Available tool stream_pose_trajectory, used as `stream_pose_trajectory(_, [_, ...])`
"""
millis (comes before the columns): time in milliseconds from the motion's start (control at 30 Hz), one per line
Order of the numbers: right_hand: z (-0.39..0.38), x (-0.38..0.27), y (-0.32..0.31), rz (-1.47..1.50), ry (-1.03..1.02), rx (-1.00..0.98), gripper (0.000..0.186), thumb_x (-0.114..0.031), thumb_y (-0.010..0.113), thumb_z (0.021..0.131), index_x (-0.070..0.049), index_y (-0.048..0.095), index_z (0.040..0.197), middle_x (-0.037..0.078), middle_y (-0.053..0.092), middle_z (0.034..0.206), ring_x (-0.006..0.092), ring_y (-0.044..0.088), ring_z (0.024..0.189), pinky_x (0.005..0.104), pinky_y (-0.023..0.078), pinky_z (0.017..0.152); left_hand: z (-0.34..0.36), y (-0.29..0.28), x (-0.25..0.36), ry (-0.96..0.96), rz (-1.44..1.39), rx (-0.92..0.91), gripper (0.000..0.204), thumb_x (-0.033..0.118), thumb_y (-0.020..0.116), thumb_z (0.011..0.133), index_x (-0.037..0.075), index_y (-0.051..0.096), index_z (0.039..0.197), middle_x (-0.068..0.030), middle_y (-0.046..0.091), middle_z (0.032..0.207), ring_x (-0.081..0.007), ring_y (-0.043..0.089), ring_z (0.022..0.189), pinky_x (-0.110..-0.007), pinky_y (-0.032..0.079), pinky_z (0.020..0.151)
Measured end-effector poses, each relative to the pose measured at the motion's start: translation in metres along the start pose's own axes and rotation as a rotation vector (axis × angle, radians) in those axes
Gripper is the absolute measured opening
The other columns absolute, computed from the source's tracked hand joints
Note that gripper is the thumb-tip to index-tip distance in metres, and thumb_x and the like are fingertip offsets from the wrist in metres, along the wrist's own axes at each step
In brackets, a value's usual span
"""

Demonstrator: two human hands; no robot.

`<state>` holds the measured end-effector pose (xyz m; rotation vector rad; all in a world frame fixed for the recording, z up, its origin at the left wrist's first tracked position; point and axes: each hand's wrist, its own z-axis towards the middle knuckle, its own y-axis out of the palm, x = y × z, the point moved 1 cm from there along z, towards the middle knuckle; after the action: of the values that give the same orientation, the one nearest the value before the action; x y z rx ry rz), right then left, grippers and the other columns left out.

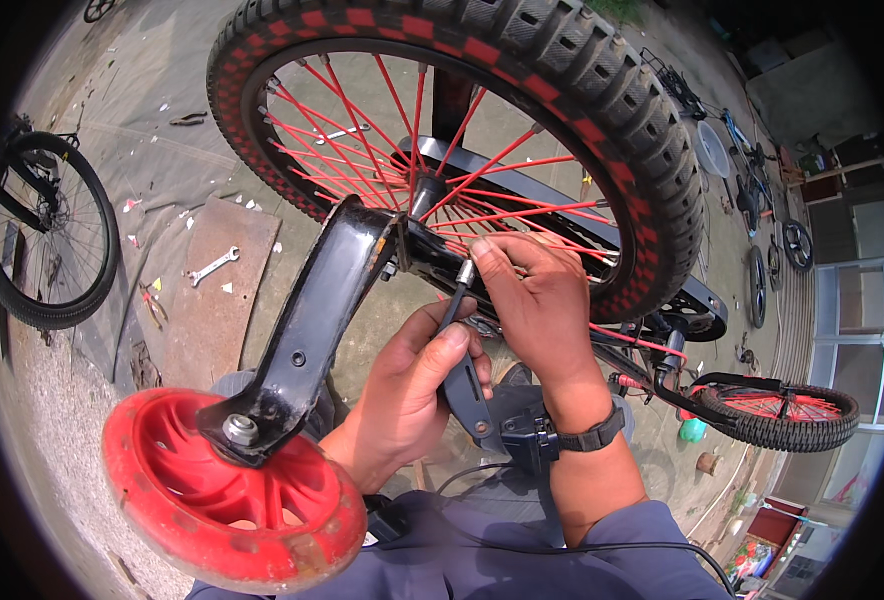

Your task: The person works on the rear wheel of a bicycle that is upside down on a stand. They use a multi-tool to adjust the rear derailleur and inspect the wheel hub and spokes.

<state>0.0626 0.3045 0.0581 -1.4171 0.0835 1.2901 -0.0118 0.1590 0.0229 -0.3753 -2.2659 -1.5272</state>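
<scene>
A bicycle wheel [652, 130] with a knobbly black tyre, red checkered sidewall and red spokes stands in front of me. From its hub a black bracket [312, 310] slopes down to a red training wheel [232, 490] at the lower left. Below the hub my left hand [402, 385] is closed around a thin black rod with a silver end [467, 272] and a black slotted bar [470, 400]. My right hand [537, 300] pinches beside the silver end, close to the spokes. Its fingers partly hide the contact. How rod and bar join is hidden.
A brown board [217, 310] carries a wrench [214, 266]; pliers [152, 305] lie at its left edge. More pliers [189, 118] lie farther off. Another bicycle wheel [52, 230] stands at left. The bicycle's other wheel [782, 415] extends right. A black cord [602, 547] crosses my lap.
</scene>
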Motion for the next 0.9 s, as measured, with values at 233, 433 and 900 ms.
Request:
stream_pose_trajectory(233, [-0.004,0.011,-0.003,0.04,0.036,-0.057,0.019,-0.019,0.069,0.096,-0.003,0.078,0.099,0.014,0.074,0.088,0.033,0.07,0.082,0.0413,0.053,0.076,0.001,-0.001,-0.004,0.008,-0.097,0.006,0.047,0.036,0.061,0.107,0.006,0.052,0.142,-0.0055,0.059,0.106,-0.0206,0.06,0.093,-0.04,0.056,0.079])
stream_pose_trajectory(433, [-0.006,0.018,-0.007,0.019,-0.063,-0.08,0.023,-0.011,0.065,0.088,-0.003,0.078,0.105,0.014,0.075,0.089,0.0324,0.07,0.087,0.0419,0.054,0.082,0.002,-0.003,-0.004,-0.025,-0.254,-0.032,0.045,0.034,0.06,0.107,0.006,0.051,0.142,-0.0054,0.06,0.106,-0.0203,0.06,0.092,-0.039,0.055,0.078])
stream_pose_trajectory(900, [-0.005,0.016,-0.008,0.022,-0.06,-0.109,0.026,-0.011,0.064,0.087,-0.006,0.078,0.109,0.012,0.072,0.086,0.0315,0.067,0.084,0.0418,0.05,0.083,0.006,0.008,0.008,0.228,0.959,0.217,0.053,0.025,0.076,0.095,-0.005,0.053,0.132,-0.0121,0.061,0.101,-0.0202,0.064,0.08,-0.034,0.053,0.071])
